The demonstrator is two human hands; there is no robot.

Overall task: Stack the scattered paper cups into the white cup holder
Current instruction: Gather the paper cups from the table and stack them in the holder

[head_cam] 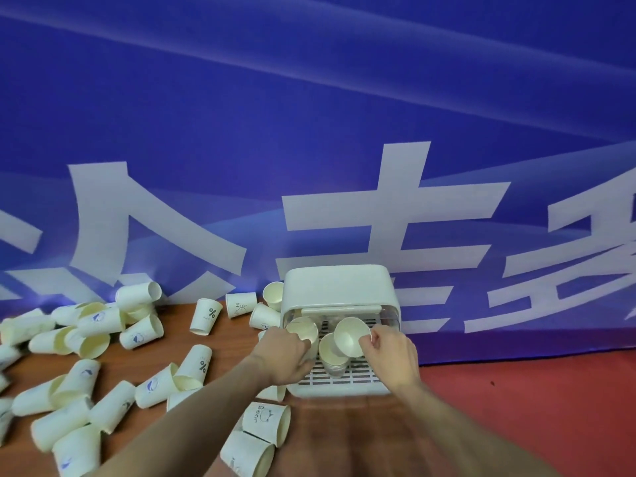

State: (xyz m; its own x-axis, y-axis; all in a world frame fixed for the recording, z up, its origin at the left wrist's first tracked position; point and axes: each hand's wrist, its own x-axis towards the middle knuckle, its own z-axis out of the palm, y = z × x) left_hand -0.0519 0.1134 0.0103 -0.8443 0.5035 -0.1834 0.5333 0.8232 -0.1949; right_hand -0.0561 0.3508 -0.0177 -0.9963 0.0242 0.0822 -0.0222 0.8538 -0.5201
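My right hand (389, 352) pinches the rim of a tilted paper cup (351, 337) above a nested stack (332, 356) on the white cup holder (339, 292)'s slotted plastic tray. My left hand (285, 354) grips another cup (303, 332) there. Loose cups (86, 342) litter the wooden counter (223, 342)'s left side.

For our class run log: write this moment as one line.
left hand: holds cup | right hand: tilts cup over stack | holder: open | loose cups: many on table

Roughly thirty paper cups (141, 333); one cup holder (339, 290); two hands (285, 352)
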